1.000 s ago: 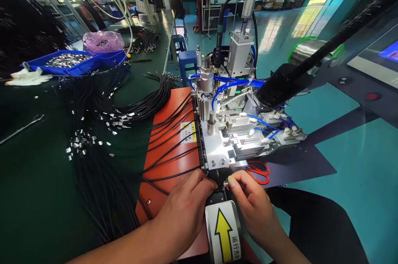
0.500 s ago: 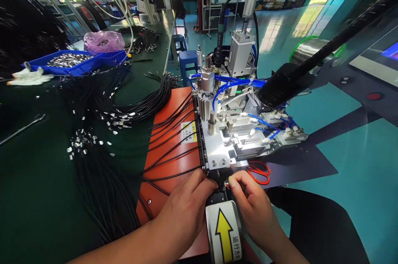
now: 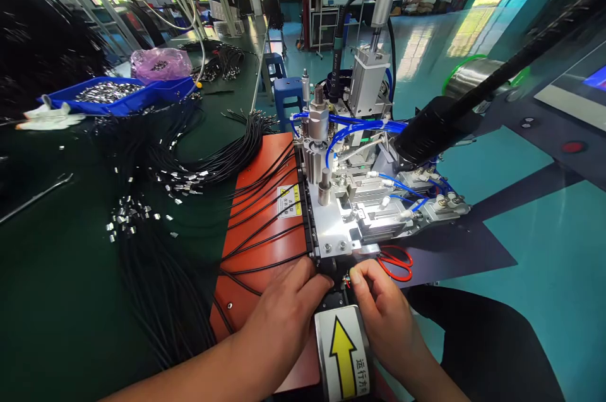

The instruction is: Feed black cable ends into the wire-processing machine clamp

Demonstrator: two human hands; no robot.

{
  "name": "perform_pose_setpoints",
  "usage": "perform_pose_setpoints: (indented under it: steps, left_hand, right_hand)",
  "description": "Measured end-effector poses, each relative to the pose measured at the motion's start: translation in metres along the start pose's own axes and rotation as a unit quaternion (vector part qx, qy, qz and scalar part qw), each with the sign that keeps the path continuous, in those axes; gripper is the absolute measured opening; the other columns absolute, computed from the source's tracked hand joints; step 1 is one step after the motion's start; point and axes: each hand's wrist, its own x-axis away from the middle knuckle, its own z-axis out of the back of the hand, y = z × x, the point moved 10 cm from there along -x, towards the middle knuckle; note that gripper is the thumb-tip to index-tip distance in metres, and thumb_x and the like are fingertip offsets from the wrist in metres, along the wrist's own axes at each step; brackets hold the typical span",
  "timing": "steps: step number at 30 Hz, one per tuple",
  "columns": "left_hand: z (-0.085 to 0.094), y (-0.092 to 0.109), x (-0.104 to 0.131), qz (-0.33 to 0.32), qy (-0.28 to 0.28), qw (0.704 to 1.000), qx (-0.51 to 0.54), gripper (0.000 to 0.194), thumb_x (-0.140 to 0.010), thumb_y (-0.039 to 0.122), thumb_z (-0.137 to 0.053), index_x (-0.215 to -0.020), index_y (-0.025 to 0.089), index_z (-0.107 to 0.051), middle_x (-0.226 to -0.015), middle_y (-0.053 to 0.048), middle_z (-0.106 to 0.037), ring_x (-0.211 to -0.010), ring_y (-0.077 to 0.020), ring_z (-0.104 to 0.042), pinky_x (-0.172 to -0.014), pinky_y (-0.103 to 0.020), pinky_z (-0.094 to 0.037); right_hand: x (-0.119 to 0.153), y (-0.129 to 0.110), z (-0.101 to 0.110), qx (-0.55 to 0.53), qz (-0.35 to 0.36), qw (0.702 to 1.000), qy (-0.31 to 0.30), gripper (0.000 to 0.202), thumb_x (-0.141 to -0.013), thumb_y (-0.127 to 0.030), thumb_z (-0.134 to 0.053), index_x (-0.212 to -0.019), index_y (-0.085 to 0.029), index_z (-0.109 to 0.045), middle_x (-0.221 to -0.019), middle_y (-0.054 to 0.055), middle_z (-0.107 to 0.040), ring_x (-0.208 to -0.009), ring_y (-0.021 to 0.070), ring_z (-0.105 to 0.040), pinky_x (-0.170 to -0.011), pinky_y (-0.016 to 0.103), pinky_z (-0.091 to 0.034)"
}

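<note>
My left hand (image 3: 293, 301) is closed at the near end of the machine (image 3: 331, 219), its fingertips against the black track; what they pinch is hidden. Just to its right, my right hand (image 3: 383, 301) pinches at the small coloured wire ends (image 3: 347, 279) with thumb and forefinger. Black cables (image 3: 265, 238) lie side by side across the orange plate (image 3: 274, 298), their ends at the machine's edge. Below the hands is a metal cover (image 3: 341, 351) with a yellow arrow.
Red-handled scissors (image 3: 398, 263) lie right of my right hand. Bundled cables with metal ends (image 3: 132, 216) cover the green table (image 3: 57, 326). Behind them stands a blue tray (image 3: 151, 96) of small metal parts. A black tube (image 3: 435, 130) reaches over the machine from the right.
The view has shifted very slightly. Both hands stay at nearly the same place on the track, with the right fingertips a little farther from the left ones.
</note>
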Motion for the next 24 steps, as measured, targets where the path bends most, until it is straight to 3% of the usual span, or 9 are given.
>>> perform_pose_setpoints:
  steps: [9,15,19,24]
  left_hand:
    - [0.0,-0.001,-0.001,0.013,-0.018,0.999,-0.036,0.024,-0.089,0.001,-0.061,-0.1,0.023,-0.061,-0.091,0.0,-0.051,-0.081,-0.0179,-0.052,-0.07,-0.028,-0.04]
    - [-0.003,-0.005,-0.001,0.025,-0.023,0.999,-0.022,0.023,-0.09,0.003,-0.062,-0.101,0.023,-0.061,-0.099,-0.002,-0.054,-0.085,-0.0192,-0.055,-0.071,-0.029,-0.041]
    - [-0.002,-0.004,0.0,0.029,-0.018,0.999,-0.022,0.021,-0.09,0.003,-0.062,-0.098,0.023,-0.062,-0.095,-0.001,-0.054,-0.083,-0.0187,-0.054,-0.069,-0.028,-0.039]
    - [-0.002,-0.004,-0.001,0.028,-0.017,0.999,-0.01,0.022,-0.089,0.003,-0.062,-0.097,0.023,-0.064,-0.093,-0.001,-0.054,-0.082,-0.0179,-0.055,-0.068,-0.027,-0.038]
  right_hand:
    - [-0.002,0.006,-0.001,-0.004,-0.027,1.0,-0.01,0.031,-0.1,-0.045,-0.042,-0.082,-0.023,-0.055,-0.076,-0.001,-0.058,-0.071,0.0175,-0.055,-0.066,0.028,-0.044]
    - [0.009,0.004,0.017,-0.022,-0.067,0.997,0.025,0.032,-0.095,-0.052,-0.052,-0.084,-0.023,-0.062,-0.072,-0.001,-0.061,-0.066,0.0173,-0.056,-0.058,0.025,-0.044]
    - [0.015,-0.005,0.012,0.008,-0.055,0.998,0.018,0.031,-0.089,-0.049,-0.061,-0.074,-0.022,-0.064,-0.065,-0.001,-0.061,-0.058,0.0161,-0.055,-0.053,0.024,-0.041]
    - [0.015,0.001,0.009,0.009,-0.089,0.996,0.021,0.029,-0.09,-0.048,-0.058,-0.077,-0.023,-0.066,-0.067,0.0,-0.067,-0.06,0.0184,-0.06,-0.055,0.026,-0.044]
